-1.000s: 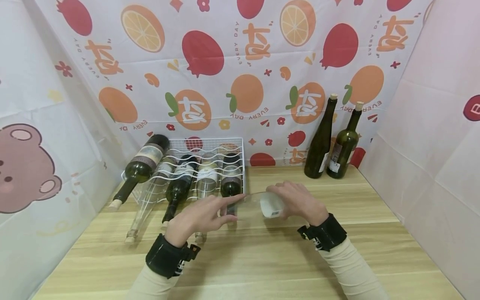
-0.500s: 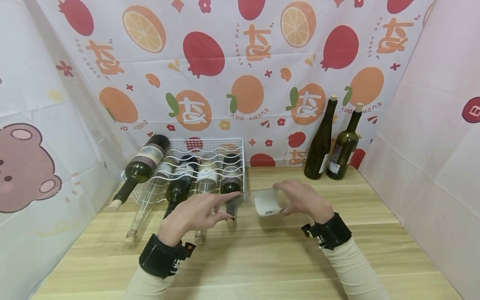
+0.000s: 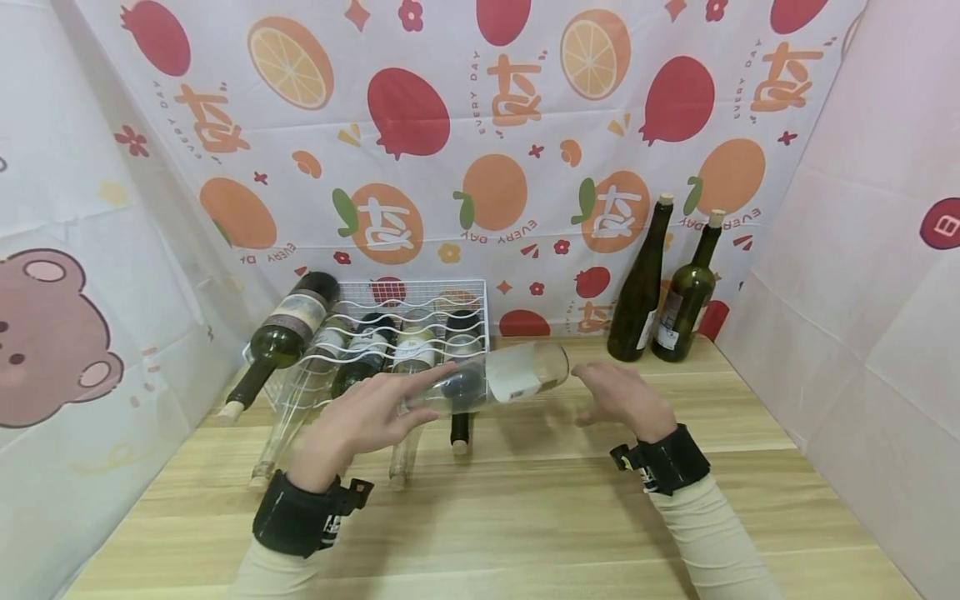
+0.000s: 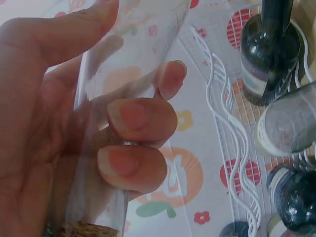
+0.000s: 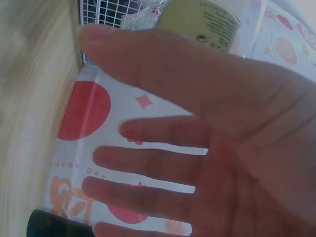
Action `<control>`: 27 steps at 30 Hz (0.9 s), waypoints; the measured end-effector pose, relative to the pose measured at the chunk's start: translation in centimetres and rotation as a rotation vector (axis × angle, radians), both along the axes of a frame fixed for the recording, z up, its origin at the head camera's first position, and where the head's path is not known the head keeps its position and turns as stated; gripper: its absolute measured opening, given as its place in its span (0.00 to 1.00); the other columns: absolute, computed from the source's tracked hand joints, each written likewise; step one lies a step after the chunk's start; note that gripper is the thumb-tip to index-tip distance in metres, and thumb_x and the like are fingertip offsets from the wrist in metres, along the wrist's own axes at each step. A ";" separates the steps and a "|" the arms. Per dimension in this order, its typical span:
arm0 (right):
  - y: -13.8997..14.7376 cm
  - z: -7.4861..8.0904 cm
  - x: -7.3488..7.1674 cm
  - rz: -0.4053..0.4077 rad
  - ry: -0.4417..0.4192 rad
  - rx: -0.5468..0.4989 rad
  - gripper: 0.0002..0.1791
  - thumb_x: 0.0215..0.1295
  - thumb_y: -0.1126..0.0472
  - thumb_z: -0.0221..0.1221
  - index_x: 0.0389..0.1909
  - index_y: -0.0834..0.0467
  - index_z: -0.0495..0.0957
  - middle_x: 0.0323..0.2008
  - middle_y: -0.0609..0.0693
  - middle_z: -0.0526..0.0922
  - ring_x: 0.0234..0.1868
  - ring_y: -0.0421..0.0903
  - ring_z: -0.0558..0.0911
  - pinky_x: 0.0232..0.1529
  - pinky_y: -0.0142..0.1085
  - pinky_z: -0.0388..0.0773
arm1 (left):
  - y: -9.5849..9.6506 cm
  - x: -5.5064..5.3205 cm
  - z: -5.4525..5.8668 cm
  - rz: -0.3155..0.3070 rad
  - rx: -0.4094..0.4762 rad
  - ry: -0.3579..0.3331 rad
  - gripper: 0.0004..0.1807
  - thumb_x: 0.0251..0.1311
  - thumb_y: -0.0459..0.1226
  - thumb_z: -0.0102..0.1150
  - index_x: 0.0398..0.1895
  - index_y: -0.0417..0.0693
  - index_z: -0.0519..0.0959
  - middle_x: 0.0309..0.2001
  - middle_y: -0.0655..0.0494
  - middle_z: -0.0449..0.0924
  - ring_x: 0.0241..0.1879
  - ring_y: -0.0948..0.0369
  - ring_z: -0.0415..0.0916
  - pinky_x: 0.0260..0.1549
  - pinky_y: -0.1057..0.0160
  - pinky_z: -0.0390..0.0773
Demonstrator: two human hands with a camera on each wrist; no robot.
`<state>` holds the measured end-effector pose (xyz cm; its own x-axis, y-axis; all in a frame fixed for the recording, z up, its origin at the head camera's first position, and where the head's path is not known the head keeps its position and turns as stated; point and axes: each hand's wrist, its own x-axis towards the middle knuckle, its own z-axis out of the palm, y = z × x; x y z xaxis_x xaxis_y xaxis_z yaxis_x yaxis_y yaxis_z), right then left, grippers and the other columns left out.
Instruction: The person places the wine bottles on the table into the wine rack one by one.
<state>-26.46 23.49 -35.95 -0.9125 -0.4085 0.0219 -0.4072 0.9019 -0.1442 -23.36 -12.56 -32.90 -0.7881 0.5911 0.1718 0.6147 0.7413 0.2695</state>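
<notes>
A clear glass bottle (image 3: 517, 372) with a pale label lies nearly level above the table, its base toward the right. My left hand (image 3: 367, 417) grips it by the neck. In the left wrist view the fingers (image 4: 143, 118) curl round that neck, and a cork (image 4: 91, 230) shows at its end. Just off the base, my right hand (image 3: 626, 402) is apart from the glass, holding nothing. Its fingers are spread and straight in the right wrist view, with the bottle's label (image 5: 200, 24) beyond the thumb.
A white wire rack (image 3: 486, 312) at the back left bears several corked bottles, necks toward me. One dark bottle (image 3: 281, 337) lies higher at its left side. Two green bottles, a taller one (image 3: 637, 304) and a shorter one (image 3: 684, 308), stand upright at the back right.
The clear bottle has shifted left, its base rising a little, along with my left hand. My right hand has let go of the base and drawn away to the right.
</notes>
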 end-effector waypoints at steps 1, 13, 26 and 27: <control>0.0 0.0 0.0 0.003 -0.020 0.003 0.35 0.48 0.53 0.75 0.56 0.63 0.76 0.53 0.58 0.82 0.54 0.57 0.80 0.52 0.50 0.77 | -0.2 0.0 0.1 0.012 -0.001 0.001 0.36 0.65 0.49 0.60 0.75 0.71 0.59 0.29 0.65 0.76 0.20 0.68 0.65 0.19 0.66 0.66; -0.2 -0.5 -0.3 0.040 -0.175 -0.030 0.30 0.53 0.52 0.73 0.55 0.60 0.79 0.51 0.56 0.83 0.55 0.56 0.80 0.54 0.49 0.76 | -1.8 -0.2 0.4 0.030 0.052 0.124 0.37 0.69 0.45 0.56 0.78 0.62 0.54 0.60 0.45 0.78 0.52 0.51 0.80 0.48 0.46 0.78; -0.7 -0.6 -0.1 0.009 -0.242 -0.039 0.26 0.56 0.52 0.71 0.54 0.56 0.80 0.51 0.51 0.83 0.54 0.51 0.79 0.53 0.48 0.76 | -2.9 -0.2 1.1 0.113 0.048 0.213 0.39 0.67 0.40 0.59 0.78 0.58 0.53 0.33 0.58 0.76 0.30 0.62 0.71 0.25 0.64 0.68; -0.7 -0.6 -0.1 0.009 -0.237 -0.035 0.26 0.56 0.52 0.71 0.54 0.56 0.80 0.50 0.51 0.83 0.54 0.51 0.79 0.53 0.49 0.76 | -3.0 -0.2 1.1 0.123 0.049 0.220 0.39 0.67 0.40 0.58 0.78 0.58 0.53 0.34 0.57 0.77 0.30 0.62 0.71 0.25 0.64 0.68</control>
